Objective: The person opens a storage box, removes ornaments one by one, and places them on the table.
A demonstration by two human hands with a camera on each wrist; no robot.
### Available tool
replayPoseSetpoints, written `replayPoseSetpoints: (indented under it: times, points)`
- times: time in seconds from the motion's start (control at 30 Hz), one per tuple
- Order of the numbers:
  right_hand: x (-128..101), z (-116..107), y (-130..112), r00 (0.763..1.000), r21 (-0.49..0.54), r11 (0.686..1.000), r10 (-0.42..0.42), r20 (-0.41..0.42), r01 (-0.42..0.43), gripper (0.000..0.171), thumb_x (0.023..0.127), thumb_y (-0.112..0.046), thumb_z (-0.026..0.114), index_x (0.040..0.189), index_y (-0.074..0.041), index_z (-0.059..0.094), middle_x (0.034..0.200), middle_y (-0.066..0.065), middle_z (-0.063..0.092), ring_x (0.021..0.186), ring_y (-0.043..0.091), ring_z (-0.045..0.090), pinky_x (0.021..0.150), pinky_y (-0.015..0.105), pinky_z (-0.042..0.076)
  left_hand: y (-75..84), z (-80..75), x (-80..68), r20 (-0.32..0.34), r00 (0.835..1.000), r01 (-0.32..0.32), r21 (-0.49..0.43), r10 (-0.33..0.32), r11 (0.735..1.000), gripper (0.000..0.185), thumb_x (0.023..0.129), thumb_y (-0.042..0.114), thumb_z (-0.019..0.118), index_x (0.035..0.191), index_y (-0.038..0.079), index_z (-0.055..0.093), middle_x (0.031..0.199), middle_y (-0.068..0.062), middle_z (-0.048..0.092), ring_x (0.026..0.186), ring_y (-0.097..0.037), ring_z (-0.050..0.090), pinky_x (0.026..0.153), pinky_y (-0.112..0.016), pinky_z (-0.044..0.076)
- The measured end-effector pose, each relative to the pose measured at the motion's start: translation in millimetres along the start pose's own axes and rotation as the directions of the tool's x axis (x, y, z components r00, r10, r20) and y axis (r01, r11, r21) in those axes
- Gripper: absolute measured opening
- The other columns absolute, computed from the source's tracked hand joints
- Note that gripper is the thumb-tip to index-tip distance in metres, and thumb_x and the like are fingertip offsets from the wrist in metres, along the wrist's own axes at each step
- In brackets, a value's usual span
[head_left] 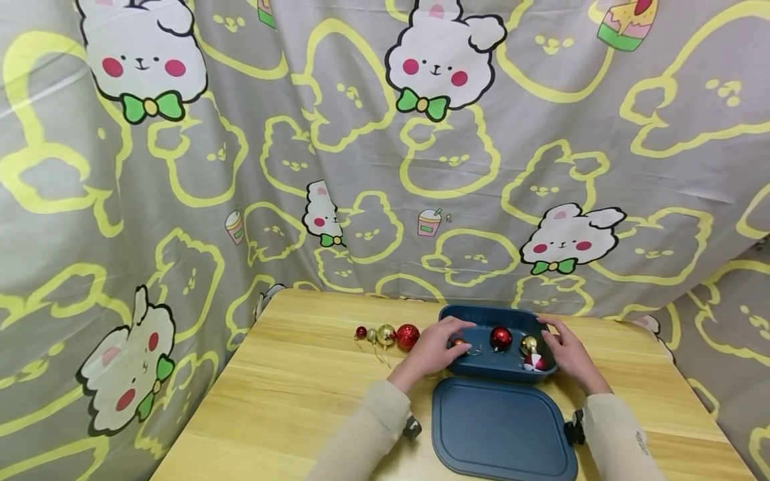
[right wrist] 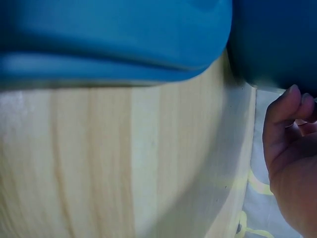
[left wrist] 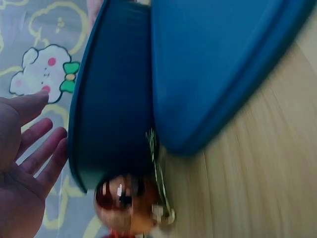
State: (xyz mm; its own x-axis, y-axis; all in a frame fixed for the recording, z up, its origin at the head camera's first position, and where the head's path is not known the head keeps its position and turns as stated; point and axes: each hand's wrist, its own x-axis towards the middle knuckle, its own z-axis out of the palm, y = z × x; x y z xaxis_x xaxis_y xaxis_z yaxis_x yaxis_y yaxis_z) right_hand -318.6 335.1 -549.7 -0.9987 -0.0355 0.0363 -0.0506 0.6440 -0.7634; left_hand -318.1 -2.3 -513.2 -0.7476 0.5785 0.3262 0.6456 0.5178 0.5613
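Observation:
A dark blue rectangular box (head_left: 481, 371) stands on the table with several Christmas baubles inside. Among them are a red bauble (head_left: 500, 339), a gold bauble (head_left: 529, 345) and a red-and-white one (head_left: 535, 362). My left hand (head_left: 432, 347) reaches over the box's left end, fingers spread, the thumb near an orange-red bauble (head_left: 460, 343). In the left wrist view its fingers are fairly straight beside the box's wall (left wrist: 109, 99). My right hand (head_left: 571, 357) holds the box's right end; in the right wrist view its curled fingers (right wrist: 282, 111) meet the edge.
The box's blue lid (head_left: 502, 427) lies flat in front of it. Left of the box sit a glittery red bauble (head_left: 408, 337), a gold bauble (head_left: 387, 335) and smaller ones on the wooden table (head_left: 289, 374). A bunny-print curtain (head_left: 361, 167) hangs behind the table.

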Motion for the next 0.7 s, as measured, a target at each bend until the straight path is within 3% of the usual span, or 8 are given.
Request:
replayPoseSetpoints:
  times: [0.23,0.47,0.7]
  points:
    - [-2,2,-3,1.0,0.012,1.0,0.014,0.013,-0.014,0.052,0.115,-0.036,0.032,0.159,-0.008,0.034,0.138,0.037,0.05,0.107,0.04,0.057,0.068,0.031,0.047,12.5,16.7,15.8,0.028,1.0,-0.003,0.026,0.003,1.0,0.044,0.104,0.033,0.064,0.147,0.022,0.059,0.128,0.002,0.064,0.109,-0.017,0.066,0.085,-0.016,0.052]
    - [-2,0,-2,1.0,0.001,1.0,0.008,0.003,-0.008,0.053,0.115,-0.037,0.032,0.159,-0.008,0.034,0.141,0.039,0.049,0.115,0.043,0.057,0.07,0.032,0.048,17.5,32.7,38.0,0.031,0.998,0.044,0.053,-0.045,0.998,0.046,0.103,0.035,0.065,0.148,0.024,0.058,0.137,0.001,0.064,0.12,-0.015,0.065,0.095,-0.022,0.054]
    - [-3,-2,-2,1.0,0.019,1.0,0.01,0.013,-0.01,0.052,0.114,-0.037,0.034,0.16,-0.01,0.034,0.127,0.033,0.057,0.093,0.03,0.059,0.061,0.031,0.048,18.5,48.2,52.4,0.058,0.993,0.1,0.06,-0.103,0.993,0.049,0.102,0.038,0.065,0.149,0.026,0.057,0.144,0.007,0.06,0.127,-0.008,0.061,0.103,-0.025,0.053]
